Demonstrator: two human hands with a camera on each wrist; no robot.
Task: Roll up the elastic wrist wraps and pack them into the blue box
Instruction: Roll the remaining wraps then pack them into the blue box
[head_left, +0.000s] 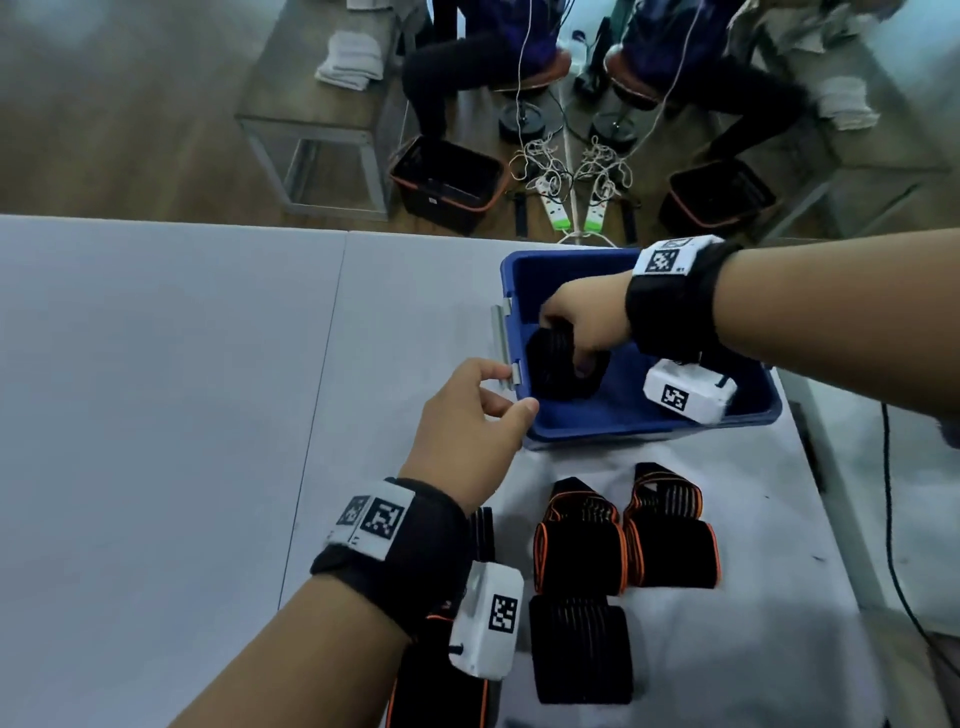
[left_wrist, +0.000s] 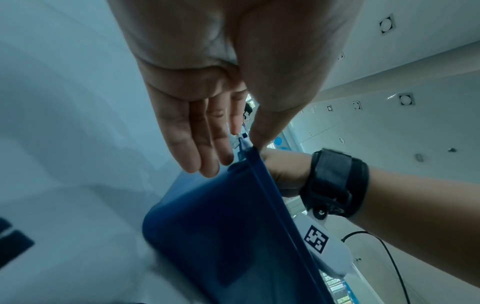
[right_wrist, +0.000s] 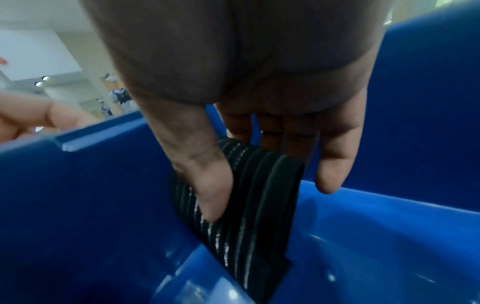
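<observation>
The blue box (head_left: 649, 427) (left_wrist: 221, 226) (right_wrist: 78, 185) stands on the table, right of centre. My right hand (head_left: 571, 340) (right_wrist: 270, 185) reaches down inside it and grips a rolled black wrist wrap (head_left: 550, 366) (right_wrist: 249, 216) between thumb and fingers, low against the box's left wall. At the box's near left corner, my left hand (head_left: 511, 395) (left_wrist: 233, 152) pinches the rim, thumb inside and fingers outside by the grey latch (head_left: 505, 338). Folded wraps lie in front of the box: two orange-edged ones (head_left: 579, 545) (head_left: 670, 535), a black one (head_left: 579, 654), and one partly under my left wrist (head_left: 441, 680).
A pale cloth covers the table (head_left: 156, 415), whose right edge runs close beside the box. Beyond the far edge are the floor, two black bins (head_left: 447, 182), power strips and seated people's legs.
</observation>
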